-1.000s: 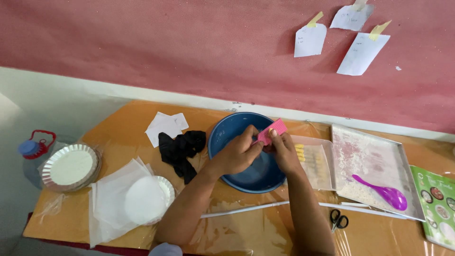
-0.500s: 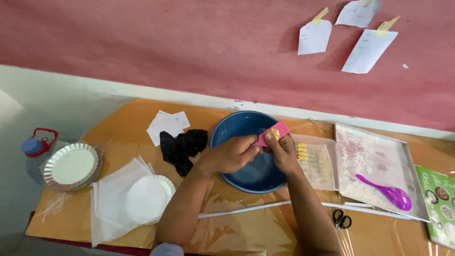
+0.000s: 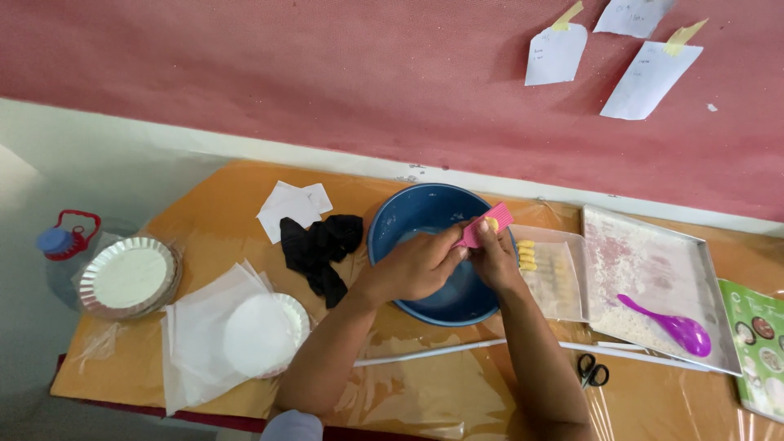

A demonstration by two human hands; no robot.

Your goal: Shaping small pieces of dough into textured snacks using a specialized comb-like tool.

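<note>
Both my hands meet over a blue bowl (image 3: 408, 216) on an orange table. My left hand (image 3: 416, 265) and my right hand (image 3: 494, 261) together hold a small pink ridged board (image 3: 486, 226) tilted above the bowl, with a small yellowish piece of dough on its ridges near my right thumb. Just right of the bowl lies a clear plastic sheet (image 3: 559, 273) with several small yellow dough pieces in rows.
A floured metal tray (image 3: 653, 269) holds a purple spoon (image 3: 670, 325). Black scissors (image 3: 593, 371) and a white rod (image 3: 425, 353) lie near the front edge. A black cloth (image 3: 318, 249), white papers (image 3: 290, 206), foil plates (image 3: 129, 276) and a green booklet (image 3: 759, 343) surround them.
My hands and the pink board stay over the bowl, with only slight finger movement on the board. The view has shifted a little.
</note>
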